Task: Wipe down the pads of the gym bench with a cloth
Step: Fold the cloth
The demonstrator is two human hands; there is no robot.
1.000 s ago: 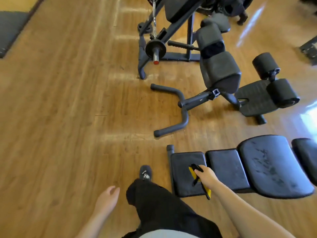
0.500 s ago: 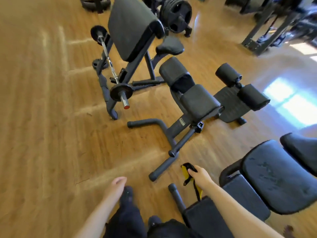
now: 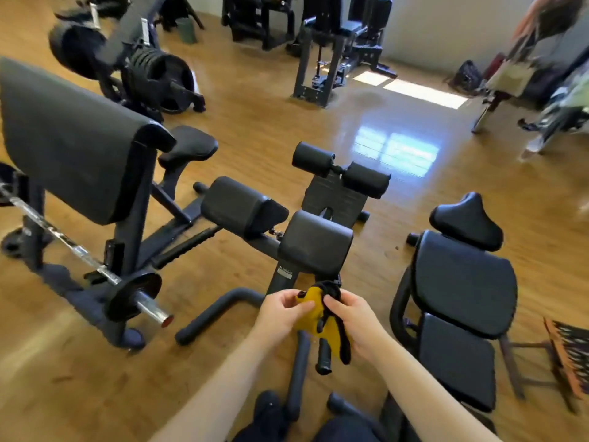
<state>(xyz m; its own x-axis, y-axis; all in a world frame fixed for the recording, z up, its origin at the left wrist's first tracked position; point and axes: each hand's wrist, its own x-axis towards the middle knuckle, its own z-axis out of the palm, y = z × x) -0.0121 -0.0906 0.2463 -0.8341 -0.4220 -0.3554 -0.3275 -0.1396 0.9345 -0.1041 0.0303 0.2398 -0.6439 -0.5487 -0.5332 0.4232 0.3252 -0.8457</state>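
Note:
I hold a yellow and black cloth [image 3: 314, 317] in front of me with both hands. My left hand [image 3: 280, 309] pinches its left side. My right hand [image 3: 352, 320] grips its right side, and a black edge hangs below it. Straight ahead stands a black back-extension bench with two thick pads [image 3: 314, 245] and roller pads [image 3: 341, 172] behind. To the right is a black adjustable bench [image 3: 462, 282] with several pads and a small headrest.
A preacher curl bench with a large slanted pad [image 3: 73, 138] and a loaded barbell [image 3: 137, 298] stands at the left. More machines [image 3: 322, 43] fill the back of the room. A person [image 3: 548, 74] moves at the far right. The floor is polished wood.
The view has swung up from the adjustable bench to the room. My right hand lifted the cloth off the pad, and my left hand came up and took hold of it too.

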